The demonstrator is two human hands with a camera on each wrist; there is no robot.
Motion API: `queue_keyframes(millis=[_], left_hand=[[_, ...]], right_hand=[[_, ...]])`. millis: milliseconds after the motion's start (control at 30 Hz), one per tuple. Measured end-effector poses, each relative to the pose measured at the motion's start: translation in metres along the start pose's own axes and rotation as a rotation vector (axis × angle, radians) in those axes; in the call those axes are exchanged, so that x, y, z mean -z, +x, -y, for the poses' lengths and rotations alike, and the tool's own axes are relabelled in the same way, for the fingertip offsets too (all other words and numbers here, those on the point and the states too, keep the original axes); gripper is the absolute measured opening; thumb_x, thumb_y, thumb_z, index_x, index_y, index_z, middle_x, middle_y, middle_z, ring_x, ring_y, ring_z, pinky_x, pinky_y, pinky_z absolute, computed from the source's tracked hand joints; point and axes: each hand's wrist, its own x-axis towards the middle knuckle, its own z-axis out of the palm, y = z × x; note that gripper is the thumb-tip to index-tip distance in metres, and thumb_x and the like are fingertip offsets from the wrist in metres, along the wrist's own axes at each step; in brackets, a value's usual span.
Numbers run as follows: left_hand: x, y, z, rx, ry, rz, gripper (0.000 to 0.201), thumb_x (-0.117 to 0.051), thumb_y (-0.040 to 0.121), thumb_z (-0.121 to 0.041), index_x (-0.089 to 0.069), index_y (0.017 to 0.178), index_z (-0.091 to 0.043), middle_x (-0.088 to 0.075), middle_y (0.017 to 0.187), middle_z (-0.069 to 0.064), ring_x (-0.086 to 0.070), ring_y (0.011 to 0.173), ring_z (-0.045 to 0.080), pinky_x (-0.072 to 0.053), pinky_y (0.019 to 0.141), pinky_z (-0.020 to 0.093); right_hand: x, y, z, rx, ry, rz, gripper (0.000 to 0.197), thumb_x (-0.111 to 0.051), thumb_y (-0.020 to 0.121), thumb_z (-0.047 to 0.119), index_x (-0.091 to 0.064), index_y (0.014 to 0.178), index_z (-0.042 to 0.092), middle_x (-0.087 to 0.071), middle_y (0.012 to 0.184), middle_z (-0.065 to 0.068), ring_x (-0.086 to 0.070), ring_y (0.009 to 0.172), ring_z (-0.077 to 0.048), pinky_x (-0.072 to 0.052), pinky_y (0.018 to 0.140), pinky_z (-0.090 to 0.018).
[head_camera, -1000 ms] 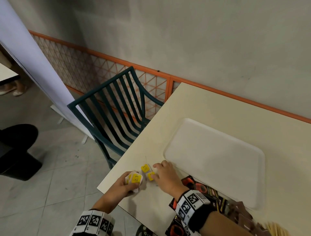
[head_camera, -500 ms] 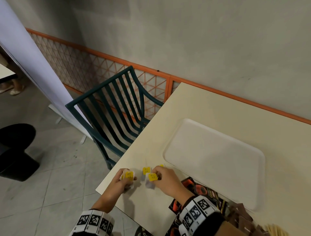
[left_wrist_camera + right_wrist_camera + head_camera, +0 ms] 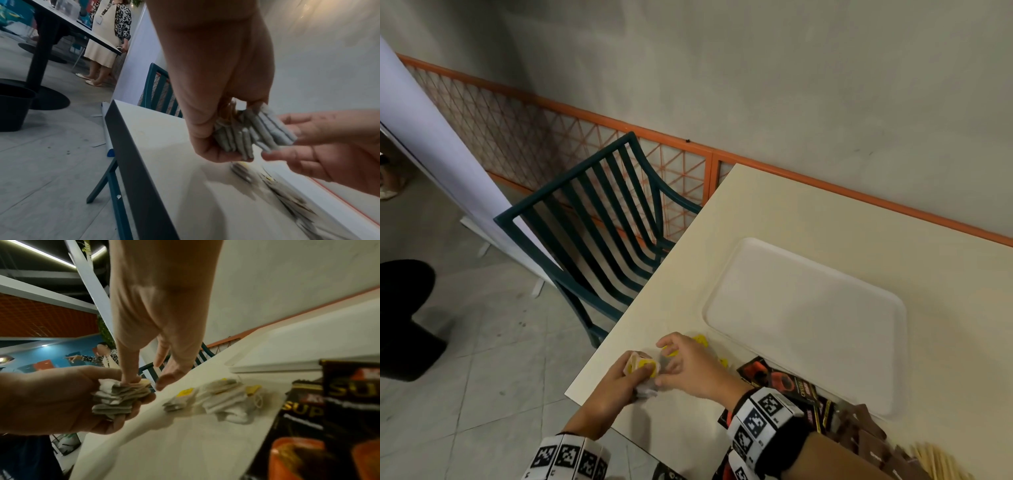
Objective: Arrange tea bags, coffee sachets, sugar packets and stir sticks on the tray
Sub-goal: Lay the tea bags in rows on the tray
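Head view: the left hand [image 3: 619,380] has its grip clamped on a stack of tea bags [image 3: 642,368], held just above the desk [image 3: 774,205] near its corner, short of the tray [image 3: 804,315] on the side nearest the person. The right hand [image 3: 688,366] meets it, grip apart, fingers fairly straight; the right wrist view shows one fingertip [image 3: 129,379] pressing the top of the stack while the others hang loose beside it. More tea bags [image 3: 222,395] with yellow tags lie loose on the desk between the hands and the tray's near edge. Black and orange coffee sachets [image 3: 787,383] lie against the tray's near rim, brown packets [image 3: 859,428] beside them, stir sticks [image 3: 941,462] beyond those. A green chair [image 3: 599,219] stands off the desk edge, left of the tray.
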Motion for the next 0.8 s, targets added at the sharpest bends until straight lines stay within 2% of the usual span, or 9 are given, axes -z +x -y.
queue_keyframes(millis=[100,167,233,300,433,500,567,700,800], left_hand=[[0.003,0.002,0.000,-0.047,0.042,-0.091,0.008,-0.056,0.091,-0.014,-0.057,0.096,-0.007,-0.060,0.086,0.014,-0.056,0.077,0.024,-0.046,0.070,0.035],[0.002,0.003,-0.002,-0.085,0.114,-0.093,0.005,-0.057,0.090,-0.013,-0.057,0.095,-0.011,-0.059,0.086,0.011,-0.054,0.074,0.020,-0.046,0.063,0.029],[-0.003,0.004,-0.006,-0.107,0.195,-0.075,0.011,-0.059,0.089,-0.014,-0.056,0.100,-0.013,-0.058,0.085,0.007,-0.054,0.069,0.015,-0.045,0.054,0.020],[-0.008,0.008,-0.008,-0.092,0.248,-0.060,0.022,-0.063,0.087,-0.016,-0.054,0.107,-0.014,-0.060,0.089,0.004,-0.057,0.073,0.013,-0.048,0.055,0.019],[-0.016,0.023,-0.009,-0.093,0.425,-0.075,0.049,-0.073,0.072,-0.032,-0.055,0.115,-0.015,-0.060,0.104,0.007,-0.061,0.094,0.021,-0.054,0.081,0.034],[-0.023,0.030,-0.008,-0.098,0.548,-0.114,0.055,-0.070,0.075,-0.031,-0.051,0.123,-0.015,-0.047,0.112,0.006,-0.052,0.100,0.019,-0.044,0.092,0.029],[-0.031,0.035,-0.008,-0.086,0.629,-0.115,0.054,-0.065,0.083,-0.023,-0.044,0.132,-0.017,-0.033,0.113,0.004,-0.043,0.098,0.016,-0.039,0.091,0.022],[-0.041,0.038,-0.003,-0.067,0.735,-0.085,0.050,-0.063,0.082,-0.025,-0.047,0.130,-0.021,-0.025,0.109,0.002,-0.047,0.105,0.030,-0.050,0.090,0.041],[-0.041,0.037,-0.001,-0.102,0.815,-0.078,0.040,-0.061,0.083,-0.026,-0.050,0.121,-0.018,-0.030,0.106,0.003,-0.047,0.103,0.031,-0.052,0.086,0.042]], right_hand=[[0.009,0.001,-0.012,0.029,-0.450,-0.134,0.046,-0.057,0.087,0.022,-0.042,0.131,0.017,-0.041,0.131,-0.006,-0.040,0.120,-0.023,-0.036,0.102,-0.034],[0.015,-0.001,-0.019,-0.018,-0.710,-0.123,0.052,-0.054,0.089,0.030,-0.035,0.136,0.016,-0.033,0.139,-0.008,-0.031,0.127,-0.028,-0.031,0.104,-0.039],[0.016,-0.003,-0.028,-0.103,-0.862,-0.024,0.063,-0.057,0.086,0.037,-0.030,0.138,0.014,-0.028,0.141,-0.012,-0.027,0.129,-0.032,-0.029,0.106,-0.043],[0.014,-0.007,-0.035,-0.138,-0.926,0.041,0.069,-0.061,0.084,0.037,-0.026,0.140,0.015,-0.028,0.141,-0.015,-0.028,0.128,-0.034,-0.030,0.106,-0.045],[0.012,-0.016,-0.039,-0.093,-0.823,0.017,0.052,-0.057,0.088,0.022,-0.035,0.135,0.017,-0.035,0.133,-0.013,-0.033,0.122,-0.031,-0.043,0.093,-0.041],[0.012,-0.019,-0.038,-0.071,-0.788,-0.012,0.041,-0.052,0.090,0.014,-0.043,0.129,0.016,-0.038,0.128,-0.012,-0.036,0.119,-0.029,-0.046,0.088,-0.040],[0.013,-0.020,-0.039,-0.064,-0.763,-0.044,0.035,-0.043,0.091,0.005,-0.048,0.125,0.014,-0.041,0.124,-0.012,-0.038,0.117,-0.028,-0.047,0.085,-0.039],[0.019,-0.022,-0.043,-0.064,-0.629,-0.118,0.035,-0.041,0.089,0.005,-0.056,0.119,0.012,-0.048,0.118,-0.010,-0.044,0.113,-0.026,-0.043,0.083,-0.031],[0.027,-0.022,-0.043,-0.051,-0.449,-0.211,0.032,-0.047,0.087,0.010,-0.061,0.116,0.014,-0.053,0.115,-0.009,-0.052,0.108,-0.023,-0.039,0.082,-0.022]])
